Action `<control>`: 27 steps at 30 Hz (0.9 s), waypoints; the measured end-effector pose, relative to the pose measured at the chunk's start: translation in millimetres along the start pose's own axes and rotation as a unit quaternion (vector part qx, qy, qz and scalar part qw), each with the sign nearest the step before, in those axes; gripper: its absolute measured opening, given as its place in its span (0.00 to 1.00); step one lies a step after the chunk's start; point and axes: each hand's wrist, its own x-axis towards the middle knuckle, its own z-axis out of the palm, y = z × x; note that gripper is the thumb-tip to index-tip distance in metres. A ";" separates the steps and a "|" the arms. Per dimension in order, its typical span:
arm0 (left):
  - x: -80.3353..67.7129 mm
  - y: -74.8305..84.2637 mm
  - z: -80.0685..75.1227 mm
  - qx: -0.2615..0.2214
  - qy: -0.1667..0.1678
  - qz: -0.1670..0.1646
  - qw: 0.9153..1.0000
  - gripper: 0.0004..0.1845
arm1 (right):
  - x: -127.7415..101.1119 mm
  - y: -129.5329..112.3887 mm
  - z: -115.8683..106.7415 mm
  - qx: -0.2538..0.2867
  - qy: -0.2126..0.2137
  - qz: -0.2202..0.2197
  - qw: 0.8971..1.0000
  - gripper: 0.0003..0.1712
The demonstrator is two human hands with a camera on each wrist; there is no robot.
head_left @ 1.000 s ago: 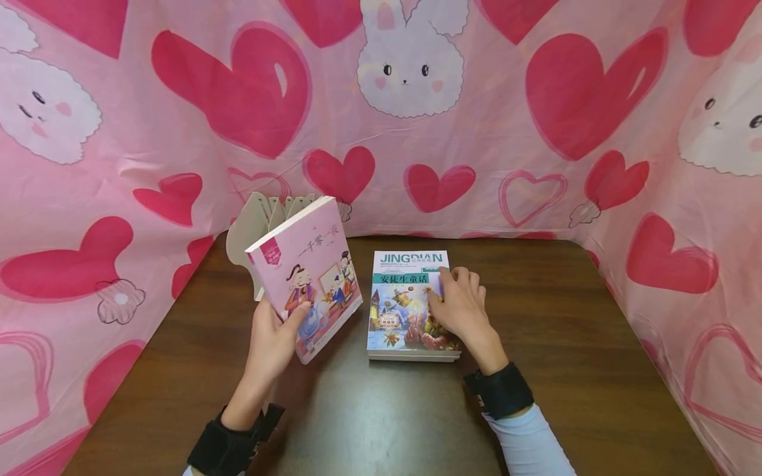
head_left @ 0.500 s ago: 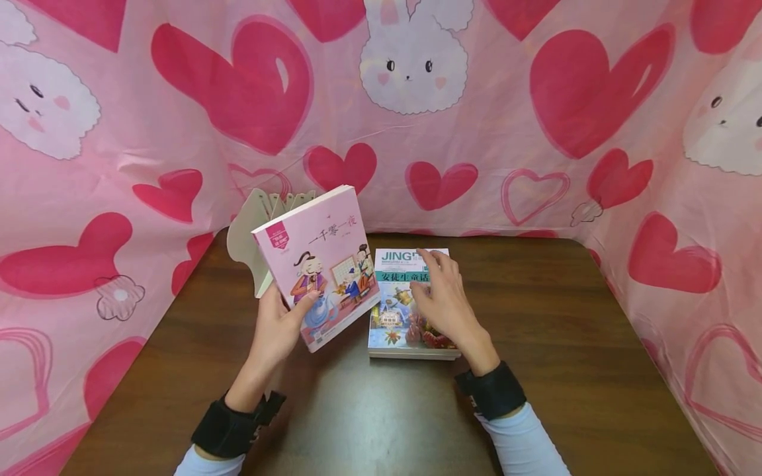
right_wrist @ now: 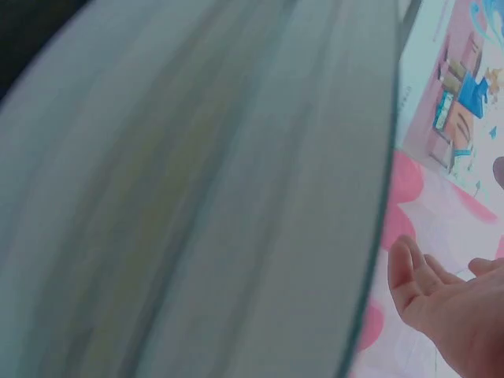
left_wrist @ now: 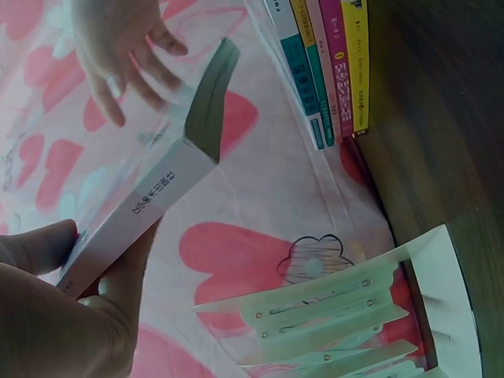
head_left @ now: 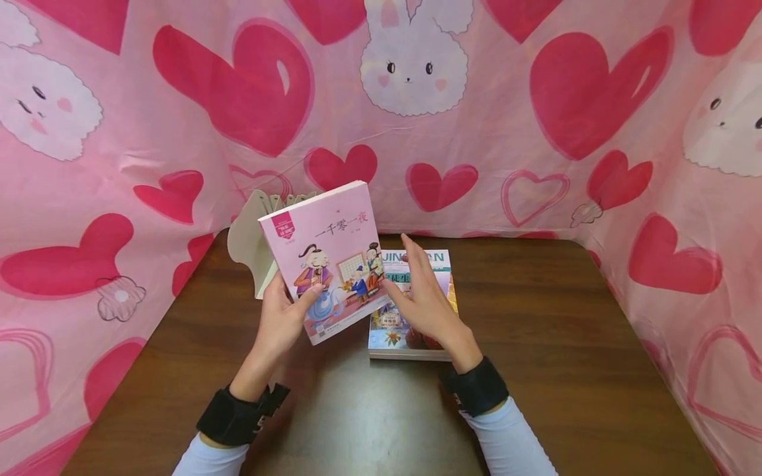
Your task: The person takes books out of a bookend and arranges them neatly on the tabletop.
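My left hand [head_left: 282,324] holds a pink paperback book [head_left: 336,264] up off the table, thumb on its illustrated cover and fingers behind it. The book is tilted, cover towards me; its spine and page edges show in the left wrist view. My right hand [head_left: 428,304], fingers straight and spread, is at the book's lower right edge, thumb tip right by the cover. Below that hand lies a stack of books [head_left: 389,320], the top one with a blue picture cover, partly hidden. Several coloured spines [left_wrist: 331,71] of the stack appear in the left wrist view.
A cream slotted book stand [head_left: 247,231] with several upright dividers is at the back left of the brown table [head_left: 565,330], partly hidden behind the pink book. Pink heart-and-rabbit cloth [head_left: 440,145] hangs round the back and sides.
My left hand has moved the pink book right and slightly up, turning its cover more towards me. My right hand has left the right side of the stack and moved left to the pink book.
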 end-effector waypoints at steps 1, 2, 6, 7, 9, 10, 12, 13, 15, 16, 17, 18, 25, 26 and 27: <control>0.9 -0.1 0.4 -0.003 -0.001 0.001 1.000 0.30 | 1.5 -1.7 1.2 0.007 -0.001 0.000 1.000 0.54; 1.8 -0.4 0.8 -0.006 -0.002 0.002 1.000 0.30 | 3.0 -3.4 2.5 0.014 -0.004 0.000 1.000 0.55; 4.8 -2.5 3.3 -0.018 -0.012 0.005 1.000 0.30 | 7.1 -8.4 8.0 0.045 -0.020 -0.016 0.999 0.56; 5.3 -3.2 3.9 -0.022 -0.013 0.005 1.000 0.29 | 7.7 -8.9 9.2 0.053 -0.025 -0.022 0.998 0.57; 6.0 -4.3 4.9 -0.029 -0.014 0.005 0.999 0.29 | 8.5 -9.2 11.1 0.062 -0.031 -0.031 0.997 0.58; 6.3 -4.5 5.4 -0.032 -0.014 0.005 0.999 0.29 | 8.6 -9.2 11.5 0.061 -0.030 -0.035 0.997 0.58; 6.9 -4.8 6.2 -0.038 -0.010 0.007 0.999 0.29 | 8.2 -8.9 11.5 0.055 -0.027 -0.036 0.997 0.59; 7.3 -4.9 6.6 -0.039 -0.009 0.008 0.999 0.30 | 7.9 -8.7 11.3 0.050 -0.025 -0.034 0.998 0.60; 7.6 -4.6 7.7 -0.039 -0.007 0.008 0.999 0.30 | 7.2 -8.6 10.3 0.043 -0.021 -0.031 0.998 0.60; 7.6 -4.4 8.3 -0.039 -0.005 0.007 0.999 0.30 | 6.8 -8.6 9.9 0.041 -0.019 -0.029 0.999 0.60; 7.6 -4.4 8.8 -0.040 -0.002 0.006 0.999 0.30 | 6.7 -8.7 9.5 0.042 -0.020 -0.027 0.999 0.61; 7.6 -4.4 9.5 -0.040 0.000 0.005 0.999 0.30 | 6.7 -8.7 9.2 0.043 -0.020 -0.027 0.999 0.61; 6.0 -6.0 13.4 -0.045 0.018 -0.005 0.999 0.32 | 5.9 -9.5 8.2 0.038 -0.025 -0.034 0.998 0.61; 5.6 -6.1 13.9 -0.042 0.017 -0.008 0.999 0.33 | 5.7 -9.2 8.5 0.036 -0.026 -0.036 0.998 0.61; 5.1 -6.1 14.5 -0.038 0.017 -0.014 0.999 0.33 | 5.4 -9.1 8.6 0.035 -0.026 -0.038 0.998 0.61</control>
